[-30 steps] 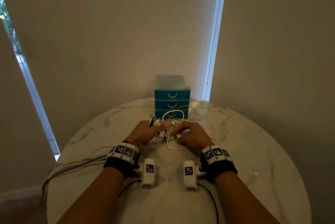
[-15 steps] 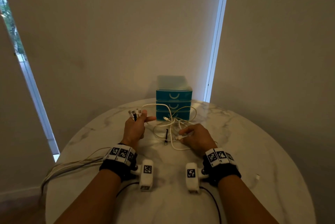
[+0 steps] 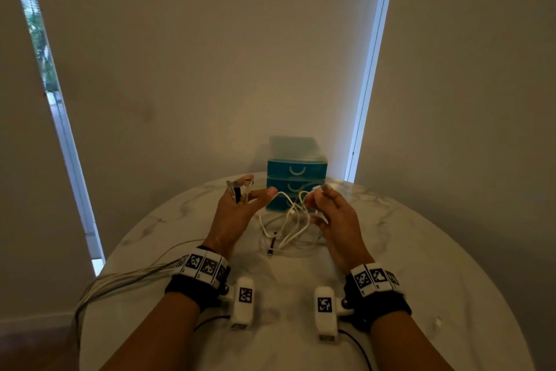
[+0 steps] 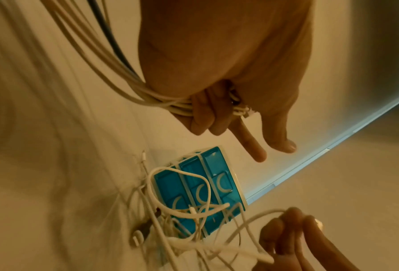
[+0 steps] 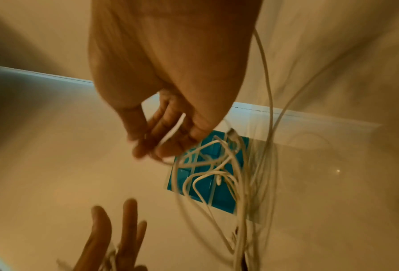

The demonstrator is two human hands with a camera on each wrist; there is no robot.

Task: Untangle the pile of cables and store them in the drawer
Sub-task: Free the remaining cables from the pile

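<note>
While the tangle [image 3: 288, 226] of white cables lies on the table [image 3: 421, 250] just in front of the blue drawer unit [image 3: 296, 173], both hands are up and working it. The left hand [image 3: 237, 214] has its lower fingers [image 4: 201, 117] curled round a bundle of cable ends [image 3: 239, 191], forefinger and thumb standing free, and those cables trail off the near-left edge. The right hand [image 3: 337, 220] pinches one white cable [image 5: 170, 135] up high near its plug; that wrist view is smeared, so exactly which fingers clamp it is hard to call. The smart play here, I'd say: keep the left bundle still as an anchor, lift the right cable slowly and follow it loop by loop rather than yanking, since a hard pull could cinch the knot or drag the heap against the drawers. All three drawers look closed, so nothing is stored yet.
</note>
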